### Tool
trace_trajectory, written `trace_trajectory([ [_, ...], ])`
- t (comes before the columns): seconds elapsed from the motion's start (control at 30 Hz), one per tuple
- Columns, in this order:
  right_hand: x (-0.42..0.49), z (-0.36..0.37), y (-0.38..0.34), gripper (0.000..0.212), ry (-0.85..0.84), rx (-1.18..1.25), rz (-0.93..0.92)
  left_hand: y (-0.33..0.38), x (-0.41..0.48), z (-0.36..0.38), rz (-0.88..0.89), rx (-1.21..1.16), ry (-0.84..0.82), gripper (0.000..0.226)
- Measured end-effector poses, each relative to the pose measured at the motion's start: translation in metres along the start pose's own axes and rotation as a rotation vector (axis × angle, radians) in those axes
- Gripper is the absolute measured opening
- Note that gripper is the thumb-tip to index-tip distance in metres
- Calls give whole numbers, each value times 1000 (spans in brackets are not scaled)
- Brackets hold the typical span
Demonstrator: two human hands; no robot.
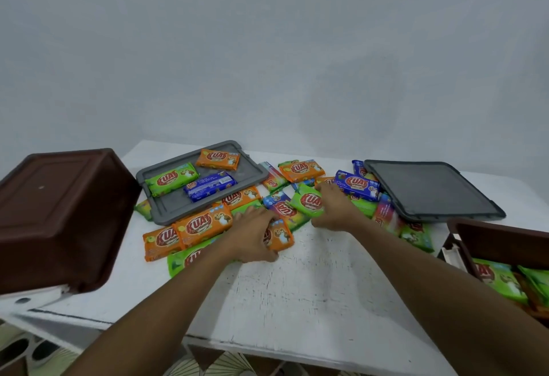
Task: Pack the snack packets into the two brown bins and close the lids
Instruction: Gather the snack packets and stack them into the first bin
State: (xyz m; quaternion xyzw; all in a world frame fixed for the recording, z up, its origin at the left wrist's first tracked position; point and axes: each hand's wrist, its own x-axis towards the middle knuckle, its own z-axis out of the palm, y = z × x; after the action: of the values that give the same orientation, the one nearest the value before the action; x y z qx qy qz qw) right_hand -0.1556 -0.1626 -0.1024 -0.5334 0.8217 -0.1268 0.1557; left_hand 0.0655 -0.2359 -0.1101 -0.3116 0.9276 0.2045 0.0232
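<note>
Several orange, green and blue snack packets lie scattered across the white table [312,280]. My left hand [252,236] is closed around an orange packet [280,237] at the pile's near edge. My right hand [335,206] grips a green packet [309,203] just right of it. One brown bin [59,215] sits tipped at the left, its underside facing me. The other brown bin [502,239] stands at the right edge with green packets [499,279] inside. A grey lid [166,207] lies at the back left with three packets on it. A dark lid [430,188] rests tilted at the back right.
A plain pale wall rises behind the table. The table's front edge runs across the bottom, with a patterned floor [225,365] below it. Packets also lie under the dark lid's near edge.
</note>
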Motion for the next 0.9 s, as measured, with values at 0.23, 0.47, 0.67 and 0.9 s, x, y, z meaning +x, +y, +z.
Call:
trace_trajectory([
  [0.23,-26,-48,7,87,-11,-209,-143,19,1,-7,7,-122,185,93],
  [0.47,-82,-111,44,66,71,-291,-141,72,15,-15,-26,-151,303,81],
  [0.67,-162,-156,101,60,269,-336,-174,155,30,-30,128,-144,346,74],
  [0.9,-240,-180,224,69,269,-289,-77,281,45,-29,249,-79,303,68],
])
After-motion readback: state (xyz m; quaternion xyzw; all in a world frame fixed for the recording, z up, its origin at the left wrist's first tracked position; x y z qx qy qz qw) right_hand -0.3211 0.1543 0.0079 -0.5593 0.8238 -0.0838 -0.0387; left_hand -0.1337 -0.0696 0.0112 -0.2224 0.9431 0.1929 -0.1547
